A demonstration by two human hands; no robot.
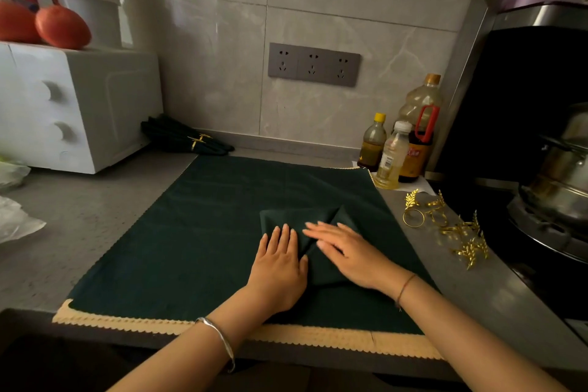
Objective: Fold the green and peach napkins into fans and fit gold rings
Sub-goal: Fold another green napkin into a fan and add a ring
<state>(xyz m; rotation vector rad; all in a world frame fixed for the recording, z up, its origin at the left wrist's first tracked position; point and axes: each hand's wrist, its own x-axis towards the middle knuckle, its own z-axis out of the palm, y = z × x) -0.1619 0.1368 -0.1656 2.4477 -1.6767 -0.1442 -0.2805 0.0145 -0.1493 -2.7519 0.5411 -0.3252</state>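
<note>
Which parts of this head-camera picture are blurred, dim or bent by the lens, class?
Head view: the right hand is motion-blurred, the left hand sharp; dim light leaves the green napkin hard to read; the wide lens seems to lean the range hood inward.

My right hand (346, 251) is motion-blurred, fingertips smeared. It and my left hand (280, 267) cover the near half of the folded green napkin (305, 219). Peach napkin (286, 332): only its scalloped border shows, the rest is under the flat green napkin (206, 216). Gold rings (458, 232) are tangled, can't count them. Pot (560, 175) is cut off by the right edge, one tomato (16, 22) by the left.
</note>
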